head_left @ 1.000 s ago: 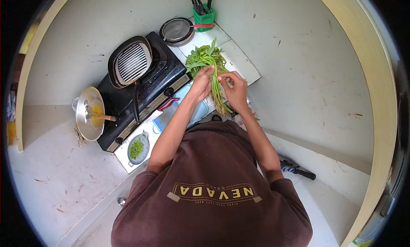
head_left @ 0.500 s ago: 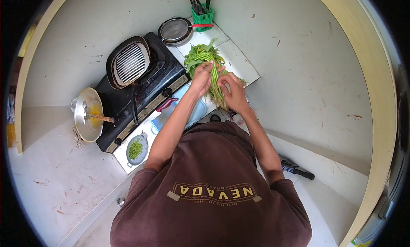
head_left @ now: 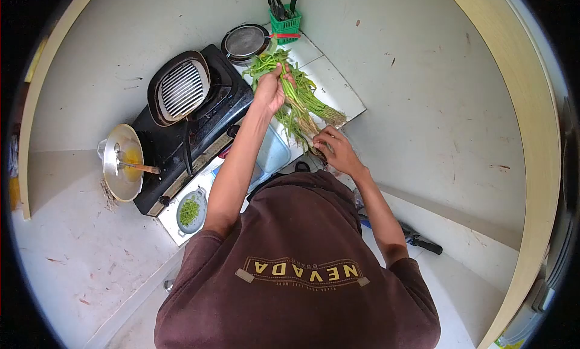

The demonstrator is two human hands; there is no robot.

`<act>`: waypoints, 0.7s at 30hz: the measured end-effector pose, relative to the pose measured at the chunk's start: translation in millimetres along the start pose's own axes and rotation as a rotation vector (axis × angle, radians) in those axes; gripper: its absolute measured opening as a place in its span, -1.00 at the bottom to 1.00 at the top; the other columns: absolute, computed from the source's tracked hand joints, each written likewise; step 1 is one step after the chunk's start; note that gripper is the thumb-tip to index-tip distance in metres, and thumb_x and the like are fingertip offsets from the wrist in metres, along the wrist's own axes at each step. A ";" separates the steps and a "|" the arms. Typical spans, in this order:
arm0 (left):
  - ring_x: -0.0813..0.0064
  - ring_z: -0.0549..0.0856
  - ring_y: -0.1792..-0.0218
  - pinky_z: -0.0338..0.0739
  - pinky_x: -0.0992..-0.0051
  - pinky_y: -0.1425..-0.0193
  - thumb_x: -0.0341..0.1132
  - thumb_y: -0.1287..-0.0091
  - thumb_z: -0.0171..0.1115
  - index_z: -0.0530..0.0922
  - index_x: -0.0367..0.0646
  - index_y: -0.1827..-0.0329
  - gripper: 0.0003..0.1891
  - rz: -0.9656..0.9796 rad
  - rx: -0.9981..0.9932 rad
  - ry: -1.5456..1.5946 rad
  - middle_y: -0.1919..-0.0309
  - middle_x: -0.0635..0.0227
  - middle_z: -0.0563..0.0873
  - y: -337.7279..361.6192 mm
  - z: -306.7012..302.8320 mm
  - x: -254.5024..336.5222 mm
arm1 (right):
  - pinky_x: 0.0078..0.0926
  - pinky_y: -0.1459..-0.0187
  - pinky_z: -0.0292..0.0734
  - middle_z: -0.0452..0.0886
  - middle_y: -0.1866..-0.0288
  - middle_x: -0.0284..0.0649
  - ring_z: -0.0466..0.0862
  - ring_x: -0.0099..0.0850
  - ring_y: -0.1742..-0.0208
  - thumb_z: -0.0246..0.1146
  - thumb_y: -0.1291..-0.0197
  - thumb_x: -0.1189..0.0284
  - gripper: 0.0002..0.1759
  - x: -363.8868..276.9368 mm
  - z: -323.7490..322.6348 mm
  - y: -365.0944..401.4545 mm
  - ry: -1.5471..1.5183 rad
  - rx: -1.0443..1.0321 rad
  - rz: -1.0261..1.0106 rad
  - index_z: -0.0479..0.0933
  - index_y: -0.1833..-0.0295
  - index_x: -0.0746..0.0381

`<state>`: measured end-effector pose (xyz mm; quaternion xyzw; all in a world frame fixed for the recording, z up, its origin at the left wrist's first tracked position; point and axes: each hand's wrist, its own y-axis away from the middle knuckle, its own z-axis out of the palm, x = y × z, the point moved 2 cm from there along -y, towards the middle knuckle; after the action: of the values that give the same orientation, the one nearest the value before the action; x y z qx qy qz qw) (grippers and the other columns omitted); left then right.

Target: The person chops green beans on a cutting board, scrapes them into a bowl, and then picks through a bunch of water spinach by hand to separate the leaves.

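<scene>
A bunch of long-stemmed leafy greens (head_left: 323,109), which look like water spinach, lies on the white tiled counter with its root ends toward the right. My left hand (head_left: 270,90) is closed round the stems of a portion of these greens, just below the leaves. The stems it holds hang down toward my right hand (head_left: 337,151). That hand is by the root ends at the counter's edge, its fingers curled and pressed together. What lies between those fingertips, if anything, is too small to make out.
A black stove (head_left: 169,147) stands to the left, with a grill pan (head_left: 181,92) and a wok (head_left: 124,162) on it. A grey bowl of chopped greens (head_left: 191,211) and a blue tray (head_left: 275,151) are in front. Behind are a strainer (head_left: 244,42) and a green utensil basket (head_left: 285,28).
My left hand has moved up and left with the stems it holds. My right hand has come down toward the root ends. More of the bunch on the counter shows.
</scene>
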<state>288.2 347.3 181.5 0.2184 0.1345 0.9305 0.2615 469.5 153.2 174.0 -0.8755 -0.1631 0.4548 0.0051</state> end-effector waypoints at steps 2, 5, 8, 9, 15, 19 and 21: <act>0.55 0.49 0.40 0.55 0.51 0.31 -0.28 -0.67 -0.09 0.42 -0.26 -0.03 -0.79 -0.022 0.009 0.029 0.22 0.32 0.55 0.7 3.4 2.0 | -0.17 0.01 0.51 0.53 0.14 -0.12 0.60 -0.07 0.08 0.27 -0.31 0.51 -0.87 12.4 -0.5 4.5 0.005 0.025 0.033 0.58 0.06 0.27; 0.56 0.48 0.41 0.55 0.51 0.33 -0.29 -0.67 -0.09 0.42 -0.27 -0.03 -0.79 0.007 -0.021 -0.065 0.24 0.34 0.53 7.1 6.5 9.5 | -0.17 0.04 0.52 0.54 0.15 -0.12 0.60 -0.05 0.09 0.28 -0.31 0.51 -0.88 25.3 -6.2 8.8 0.048 0.060 0.072 0.58 0.07 0.27; 0.58 0.47 0.40 0.54 0.54 0.34 -0.28 -0.66 -0.04 0.42 -0.27 -0.02 -0.80 0.159 0.007 -0.124 0.26 0.35 0.50 6.8 7.1 21.1 | -0.18 0.05 0.52 0.54 0.14 -0.11 0.60 -0.04 0.10 0.29 -0.29 0.53 -0.89 29.9 -14.9 17.1 0.119 0.052 0.076 0.58 0.09 0.27; 0.58 0.47 0.40 0.53 0.55 0.35 -0.28 -0.66 -0.03 0.43 -0.27 -0.02 -0.80 0.210 0.014 -0.142 0.26 0.35 0.50 6.3 6.6 26.0 | -0.19 0.05 0.53 0.54 0.14 -0.11 0.60 -0.05 0.10 0.28 -0.28 0.54 -0.89 38.2 -15.3 21.7 0.165 0.041 0.079 0.58 0.10 0.27; 0.55 0.48 0.38 0.52 0.48 0.28 -0.26 -0.65 0.01 0.43 -0.27 -0.03 -0.79 0.467 0.024 -0.273 0.24 0.30 0.51 14.0 10.5 44.7 | -0.32 0.07 0.56 0.60 0.13 -0.17 0.65 -0.22 0.06 0.27 -0.27 0.56 -0.90 80.4 -15.7 47.7 0.048 0.092 0.351 0.59 0.11 0.25; 0.49 0.55 0.34 0.56 0.43 0.20 -0.28 -0.65 0.00 0.40 -0.27 -0.10 -0.79 0.456 0.112 -0.474 0.20 0.27 0.54 9.0 3.6 8.1 | -0.43 0.05 0.55 0.70 0.03 -0.24 0.68 -0.40 0.01 0.30 -0.34 0.48 -0.91 86.2 -6.3 42.0 -0.178 0.231 0.471 0.59 0.12 0.26; 0.46 0.61 0.31 0.58 0.41 0.18 -0.29 -0.64 0.02 0.35 -0.28 -0.14 -0.77 0.381 0.245 -0.679 0.17 0.24 0.58 4.7 -6.6 -23.4 | -0.42 0.01 0.55 0.70 -0.05 -0.24 0.67 -0.43 -0.01 0.30 -0.38 0.43 -0.88 87.6 1.1 30.9 -0.308 0.286 0.453 0.58 0.12 0.28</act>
<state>300.9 329.7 169.6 0.5639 0.1076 0.8143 0.0858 524.0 149.3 98.8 -0.8007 0.1031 0.5902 0.0019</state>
